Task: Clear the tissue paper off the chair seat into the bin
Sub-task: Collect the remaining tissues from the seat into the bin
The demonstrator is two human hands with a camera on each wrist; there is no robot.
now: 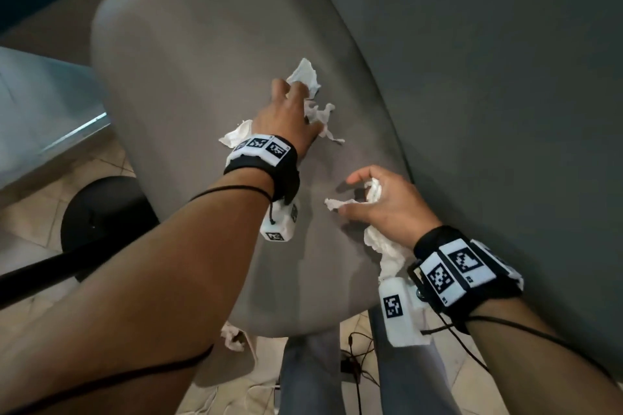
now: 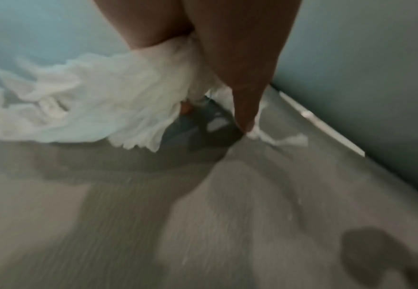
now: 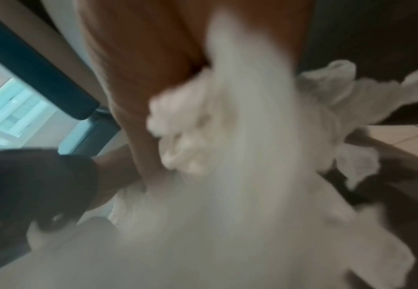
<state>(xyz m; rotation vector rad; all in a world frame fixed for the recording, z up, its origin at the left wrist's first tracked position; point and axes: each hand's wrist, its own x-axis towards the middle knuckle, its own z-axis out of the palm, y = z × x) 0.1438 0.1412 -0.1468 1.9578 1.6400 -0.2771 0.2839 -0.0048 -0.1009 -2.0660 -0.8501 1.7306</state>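
White crumpled tissue paper [image 1: 305, 76] lies on the grey chair seat [image 1: 188, 54]. My left hand [image 1: 290, 111] is down on the seat with its fingers curled round a bunch of tissue [image 2: 79, 105], and more tissue sticks out at the wrist side [image 1: 236, 136]. My right hand [image 1: 381, 202] grips a wad of tissue [image 1: 372, 190], and a long piece [image 1: 387, 249] hangs from the palm. In the right wrist view this tissue [image 3: 227, 156] fills most of the picture, blurred. The bin is not clearly in view.
The chair's grey backrest [image 1: 488, 77] rises to the right of the seat. A round black object [image 1: 101, 209] and a dark bar [image 1: 50, 269] stand left of the seat on the tiled floor. One scrap of tissue [image 1: 232, 337] and cables [image 1: 357, 357] lie on the floor below.
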